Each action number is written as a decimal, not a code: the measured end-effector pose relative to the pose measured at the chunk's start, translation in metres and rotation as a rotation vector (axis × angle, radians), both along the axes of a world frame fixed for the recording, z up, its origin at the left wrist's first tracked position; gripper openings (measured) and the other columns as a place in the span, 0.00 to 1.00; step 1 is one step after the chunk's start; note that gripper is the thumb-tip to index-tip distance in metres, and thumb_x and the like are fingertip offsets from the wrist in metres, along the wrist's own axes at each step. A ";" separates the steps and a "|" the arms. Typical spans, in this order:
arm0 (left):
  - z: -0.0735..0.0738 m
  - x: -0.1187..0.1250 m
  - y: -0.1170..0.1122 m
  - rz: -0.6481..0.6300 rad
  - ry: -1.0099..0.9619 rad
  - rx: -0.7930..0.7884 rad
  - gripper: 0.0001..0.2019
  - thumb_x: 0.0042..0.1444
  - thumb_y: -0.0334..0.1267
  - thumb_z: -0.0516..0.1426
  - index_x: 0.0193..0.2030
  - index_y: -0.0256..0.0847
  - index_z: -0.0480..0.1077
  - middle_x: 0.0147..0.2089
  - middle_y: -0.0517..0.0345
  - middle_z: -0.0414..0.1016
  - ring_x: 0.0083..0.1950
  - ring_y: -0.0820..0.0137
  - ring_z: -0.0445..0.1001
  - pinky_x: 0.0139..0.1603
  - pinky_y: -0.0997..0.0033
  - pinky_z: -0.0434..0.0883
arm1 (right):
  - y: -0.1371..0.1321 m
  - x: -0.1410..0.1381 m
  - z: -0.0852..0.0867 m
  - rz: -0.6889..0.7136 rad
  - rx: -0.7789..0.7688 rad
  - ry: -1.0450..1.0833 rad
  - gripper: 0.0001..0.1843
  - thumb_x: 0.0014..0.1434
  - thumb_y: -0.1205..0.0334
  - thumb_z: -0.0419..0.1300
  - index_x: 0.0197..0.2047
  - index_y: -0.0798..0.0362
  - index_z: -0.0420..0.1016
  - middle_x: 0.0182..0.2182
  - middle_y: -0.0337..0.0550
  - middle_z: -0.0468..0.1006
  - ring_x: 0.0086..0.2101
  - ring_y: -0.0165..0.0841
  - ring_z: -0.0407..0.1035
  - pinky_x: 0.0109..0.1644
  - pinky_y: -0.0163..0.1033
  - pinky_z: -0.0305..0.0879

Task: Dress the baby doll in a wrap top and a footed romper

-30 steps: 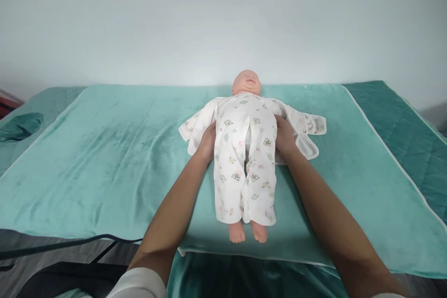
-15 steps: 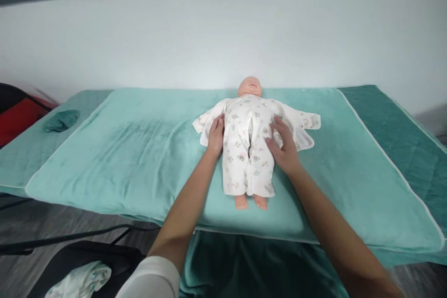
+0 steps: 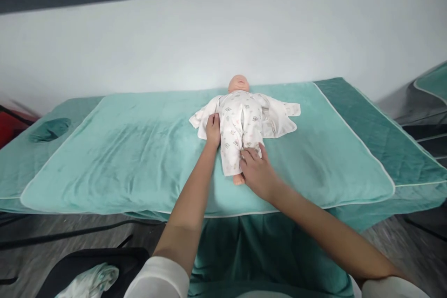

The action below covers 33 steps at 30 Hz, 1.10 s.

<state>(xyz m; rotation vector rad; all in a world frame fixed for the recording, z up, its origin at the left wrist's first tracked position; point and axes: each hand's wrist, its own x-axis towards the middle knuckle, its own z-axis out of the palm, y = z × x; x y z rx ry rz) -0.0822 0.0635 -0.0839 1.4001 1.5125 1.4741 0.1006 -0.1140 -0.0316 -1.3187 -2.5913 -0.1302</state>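
A baby doll (image 3: pixel 239 83) lies on its back on the bed, head toward the wall. It wears white printed trousers (image 3: pixel 232 132) pulled high over its body, and a white printed jacket (image 3: pixel 277 118) spread open beneath it. My left hand (image 3: pixel 213 130) rests along the trousers' left side, fingers fairly straight and pointing to the wall. Lower down, my right hand (image 3: pixel 258 170) curls over the right trouser leg near its cuff, hiding the foot there. The other bare foot (image 3: pixel 239 179) sticks out of the left cuff.
A green velvety cover (image 3: pixel 139 158) with pale piping lies over the bed, which has a round face hole (image 3: pixel 50 129) at its left end. A black chair (image 3: pixel 129 260) at lower left holds a crumpled printed cloth (image 3: pixel 92 281). The white wall (image 3: pixel 174 46) stands behind.
My right hand has moved down from the doll's hip to the lower trouser leg and closed over it. My left hand stays beside the trousers. The whole view has shifted somewhat.
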 end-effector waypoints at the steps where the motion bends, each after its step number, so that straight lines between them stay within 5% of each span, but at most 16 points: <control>1: 0.000 -0.001 0.000 -0.006 -0.001 0.003 0.17 0.68 0.50 0.49 0.48 0.40 0.73 0.52 0.50 0.79 0.56 0.65 0.73 0.62 0.67 0.66 | 0.000 -0.005 -0.004 -0.022 0.027 -0.009 0.12 0.64 0.70 0.56 0.44 0.54 0.80 0.53 0.58 0.77 0.57 0.52 0.66 0.71 0.70 0.48; 6: -0.004 -0.004 0.001 -0.027 -0.024 0.013 0.18 0.68 0.50 0.50 0.48 0.40 0.74 0.54 0.49 0.79 0.57 0.63 0.74 0.63 0.65 0.66 | 0.000 -0.014 -0.009 -0.037 0.053 -0.020 0.09 0.66 0.65 0.57 0.42 0.52 0.79 0.44 0.51 0.79 0.53 0.49 0.68 0.71 0.67 0.50; 12: -0.008 -0.003 0.007 -0.022 -0.102 0.044 0.19 0.69 0.48 0.50 0.52 0.38 0.76 0.57 0.47 0.80 0.61 0.62 0.75 0.67 0.62 0.67 | -0.015 -0.010 0.017 0.202 -0.022 -0.091 0.08 0.68 0.63 0.57 0.41 0.52 0.77 0.37 0.44 0.76 0.43 0.40 0.70 0.72 0.59 0.51; 19: -0.006 -0.004 0.005 -0.104 -0.063 -0.011 0.26 0.70 0.53 0.49 0.64 0.41 0.73 0.70 0.52 0.71 0.73 0.64 0.66 0.77 0.62 0.57 | -0.021 0.016 0.033 0.256 -0.135 0.079 0.09 0.72 0.62 0.53 0.46 0.53 0.74 0.46 0.45 0.78 0.48 0.38 0.70 0.64 0.49 0.60; 25: -0.010 -0.005 0.008 -0.121 -0.050 -0.034 0.28 0.69 0.57 0.49 0.60 0.39 0.76 0.66 0.49 0.75 0.70 0.60 0.70 0.74 0.59 0.61 | -0.018 0.046 0.015 -0.048 -0.176 0.034 0.05 0.70 0.63 0.57 0.46 0.55 0.71 0.48 0.51 0.76 0.45 0.42 0.70 0.47 0.46 0.65; 30: -0.013 -0.005 0.010 -0.090 -0.098 0.009 0.25 0.68 0.56 0.51 0.53 0.38 0.79 0.58 0.49 0.81 0.60 0.58 0.76 0.67 0.57 0.68 | -0.013 0.046 -0.008 -0.050 -0.223 0.015 0.05 0.67 0.72 0.56 0.43 0.54 0.69 0.46 0.49 0.75 0.42 0.40 0.69 0.46 0.44 0.64; 33: -0.013 -0.005 0.010 -0.092 -0.119 0.027 0.24 0.67 0.54 0.52 0.51 0.38 0.79 0.55 0.48 0.82 0.58 0.58 0.76 0.65 0.58 0.68 | -0.013 0.048 -0.005 0.024 -0.271 0.110 0.06 0.68 0.72 0.54 0.40 0.52 0.68 0.42 0.46 0.75 0.41 0.38 0.69 0.45 0.42 0.63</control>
